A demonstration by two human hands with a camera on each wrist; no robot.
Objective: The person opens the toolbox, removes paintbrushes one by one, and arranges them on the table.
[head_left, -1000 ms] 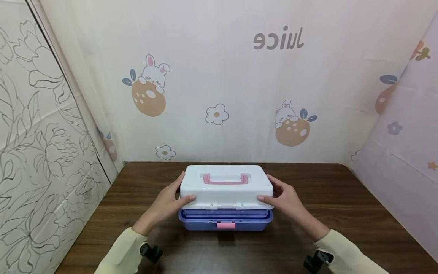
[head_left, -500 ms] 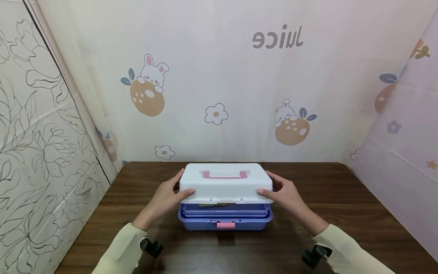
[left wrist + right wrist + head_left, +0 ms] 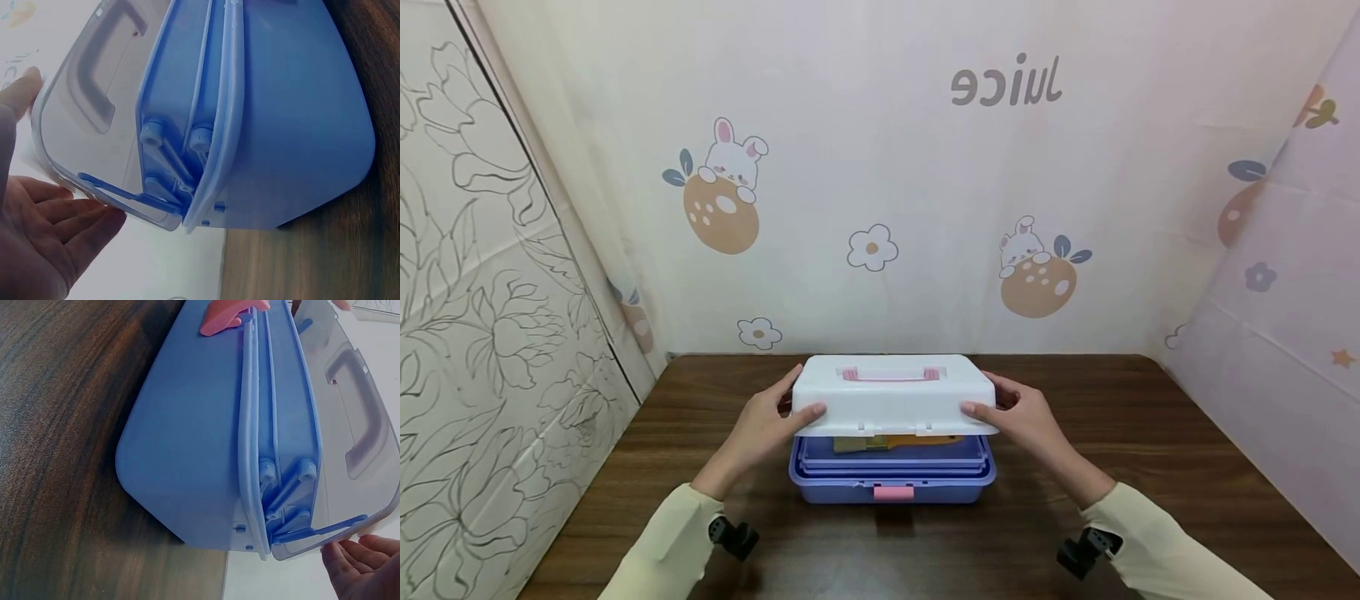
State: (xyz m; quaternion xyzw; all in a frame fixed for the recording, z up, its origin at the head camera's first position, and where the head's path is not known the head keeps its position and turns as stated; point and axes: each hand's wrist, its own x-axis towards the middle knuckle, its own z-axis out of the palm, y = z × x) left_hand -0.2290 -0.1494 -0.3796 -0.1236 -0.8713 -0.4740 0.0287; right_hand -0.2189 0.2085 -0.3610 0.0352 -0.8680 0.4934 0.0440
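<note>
A blue toolbox (image 3: pixel 842 493) stands on the table, its white lid (image 3: pixel 893 410) tilted up and back. With the thumb on the lid's front and fingers toward its side, my left hand (image 3: pixel 762 429) grips the left end. My right hand (image 3: pixel 1028 421) holds the right end the same way. Under the raised front edge, a paintbrush (image 3: pixel 917 441) with a yellow-orange handle and pale bristles lies in the upper tray. Blue hinge arms (image 3: pixel 170 159) join tray and lid in the left wrist view; matching arms (image 3: pixel 290 487) show in the right wrist view. The box's deeper inside is hidden.
The box rests on a dark wood-grain table (image 3: pixel 1120 442). A pink latch (image 3: pixel 893 493) hangs at the box's front, and a pink handle (image 3: pixel 891 376) sits on the lid. A printed curtain (image 3: pixel 880 167) hangs behind the table.
Both hands have raised the lid's front edge and tipped it backward. The gap above the tray has widened, bringing the paintbrush into sight. The blue base has stayed in place.
</note>
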